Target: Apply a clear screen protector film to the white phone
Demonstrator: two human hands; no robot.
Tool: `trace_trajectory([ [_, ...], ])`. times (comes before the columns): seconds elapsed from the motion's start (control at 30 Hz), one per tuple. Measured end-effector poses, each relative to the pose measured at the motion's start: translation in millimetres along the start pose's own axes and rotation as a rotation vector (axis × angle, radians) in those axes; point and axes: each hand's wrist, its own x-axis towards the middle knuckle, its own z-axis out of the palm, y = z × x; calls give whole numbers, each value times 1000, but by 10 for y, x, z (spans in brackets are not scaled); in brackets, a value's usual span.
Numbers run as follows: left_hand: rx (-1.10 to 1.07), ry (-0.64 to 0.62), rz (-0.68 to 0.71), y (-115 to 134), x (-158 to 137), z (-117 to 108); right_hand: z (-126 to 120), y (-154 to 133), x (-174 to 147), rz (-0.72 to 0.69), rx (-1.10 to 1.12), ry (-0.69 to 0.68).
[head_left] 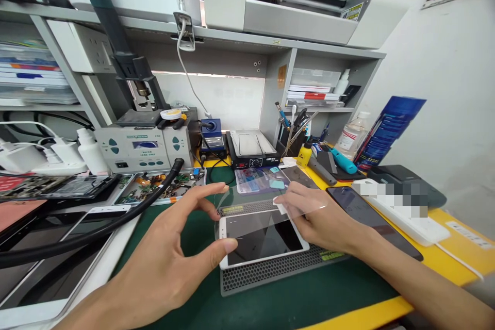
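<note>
A white-framed smartphone lies face up on a grey honeycomb-patterned mat. Over its far long edge a clear sheet of screen film is tilted, with a small white tab near its middle. My right hand pinches this film by the tab, its fingers bent above the phone's far right corner. At the phone's left end, my left hand has thumb and fingers spread apart. Its thumb tip overlaps the phone's near left edge, and its fingertips are close to the film's left edge; whether they touch it is unclear.
A hot-air station with a black hose stands at the left, behind a tray of small parts. More phones and tablets lie left. A dark phone and white power strip lie right. Shelves are behind.
</note>
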Motion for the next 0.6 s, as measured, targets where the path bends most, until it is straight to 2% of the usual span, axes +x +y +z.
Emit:
trace_trajectory([
  [0.1, -2, -16, 0, -3, 4, -13, -34, 32, -9, 9, 63, 54],
  [0.23, 5, 20, 38, -24, 6, -1, -54, -38, -2, -43, 159, -35],
  [0.4, 14, 37, 18, -16, 1, 8, -2, -73, 9, -18, 112, -83],
  [0.6, 5, 33, 29, 7, 7, -21, -14, -16, 3, 27, 101, -9],
])
